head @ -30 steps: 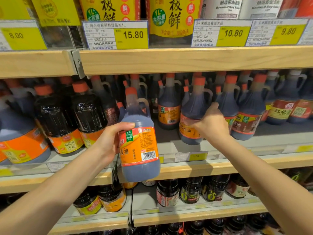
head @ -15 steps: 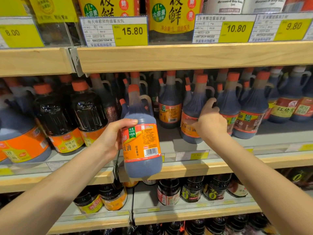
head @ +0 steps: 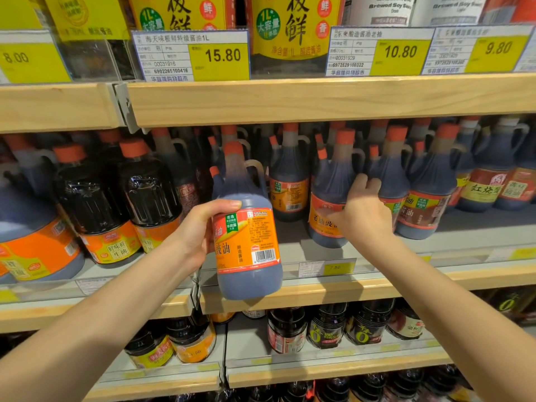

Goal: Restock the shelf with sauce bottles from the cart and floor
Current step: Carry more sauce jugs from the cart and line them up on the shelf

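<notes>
Restocking sauce at the middle shelf

Left hand (head: 200,227) grips a sauce bottle (head: 246,227) upright before the shelf (head: 319,288) lip; bare shelf room lies at its 1 o'clock. Right hand (head: 364,211), fingers loosely extended, touches shelved bottles (head: 327,204) at 3 o'clock.

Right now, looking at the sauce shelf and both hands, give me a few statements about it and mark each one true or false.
1. The left hand holds a sauce bottle with an orange label. True.
2. That held bottle stands on the shelf board. False: it is held in the air in front of the shelf edge.
3. The right hand reaches between two shelved bottles, its fingers against them. True.
4. The held bottle's cap is green. False: the cap is orange-red.
5. The price tag above the held bottle reads 15.80. True.
6. The right hand carries a second bottle off the shelf. False: it lifts nothing.
</notes>
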### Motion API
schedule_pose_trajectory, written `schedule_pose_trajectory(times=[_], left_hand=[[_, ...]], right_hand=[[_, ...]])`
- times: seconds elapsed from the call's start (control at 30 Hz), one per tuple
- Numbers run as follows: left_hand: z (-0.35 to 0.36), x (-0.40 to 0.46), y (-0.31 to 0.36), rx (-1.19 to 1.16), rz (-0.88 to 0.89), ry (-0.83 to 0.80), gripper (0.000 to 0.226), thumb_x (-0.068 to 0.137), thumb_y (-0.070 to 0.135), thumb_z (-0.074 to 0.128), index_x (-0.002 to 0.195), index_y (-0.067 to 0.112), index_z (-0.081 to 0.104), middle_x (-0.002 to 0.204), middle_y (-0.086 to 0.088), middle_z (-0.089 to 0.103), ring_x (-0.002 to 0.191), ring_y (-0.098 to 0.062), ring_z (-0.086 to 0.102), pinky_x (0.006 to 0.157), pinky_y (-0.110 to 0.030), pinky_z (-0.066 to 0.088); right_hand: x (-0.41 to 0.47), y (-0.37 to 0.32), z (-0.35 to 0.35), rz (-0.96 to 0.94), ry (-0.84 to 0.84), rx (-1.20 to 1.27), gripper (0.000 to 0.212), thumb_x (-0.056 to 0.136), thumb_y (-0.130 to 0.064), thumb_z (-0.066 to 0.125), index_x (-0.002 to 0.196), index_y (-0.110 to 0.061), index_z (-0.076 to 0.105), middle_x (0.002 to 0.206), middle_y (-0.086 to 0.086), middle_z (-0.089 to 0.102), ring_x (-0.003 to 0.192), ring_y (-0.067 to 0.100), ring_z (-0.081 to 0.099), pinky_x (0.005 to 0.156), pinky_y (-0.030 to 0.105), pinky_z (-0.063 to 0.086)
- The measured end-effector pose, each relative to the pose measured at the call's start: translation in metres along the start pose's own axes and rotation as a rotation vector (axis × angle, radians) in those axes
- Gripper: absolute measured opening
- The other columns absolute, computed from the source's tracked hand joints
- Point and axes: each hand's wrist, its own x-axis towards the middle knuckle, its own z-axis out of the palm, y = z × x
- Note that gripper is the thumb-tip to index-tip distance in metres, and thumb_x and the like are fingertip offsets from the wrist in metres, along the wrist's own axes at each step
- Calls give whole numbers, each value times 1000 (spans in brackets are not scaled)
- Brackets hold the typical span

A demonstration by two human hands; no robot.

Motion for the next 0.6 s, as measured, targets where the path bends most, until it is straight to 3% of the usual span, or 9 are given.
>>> schedule_pose_trajectory(times=[0.17,0.4,0.6], left_hand=[[-2,8,7,21,12,-16,11,73,28,63,76,17,61,52,8,68,73,-18,62,68,-32,48],[15,34,21,34,86,32,7,74,22,69,71,19,64,55,8,69,71,-16,62,64,-28,45],[34,65,16,102,157,98,31,64,18,81,90,11,65,92,-8,70,86,-21,67,72,-31,53]], right_hand=[[1,-1,-19,-1,-6,12,88,74,-51,71,133,0,30,126,20,40,102,44,59,76,46,50],[5,0,-47,-118,31,0,58,86,-39,61,133,-11,40,133,15,46,109,41,56,81,45,48],[2,10,-44,-140,-37,13,46,87,-34,61,126,-12,50,121,14,58,104,38,59,81,40,49]])
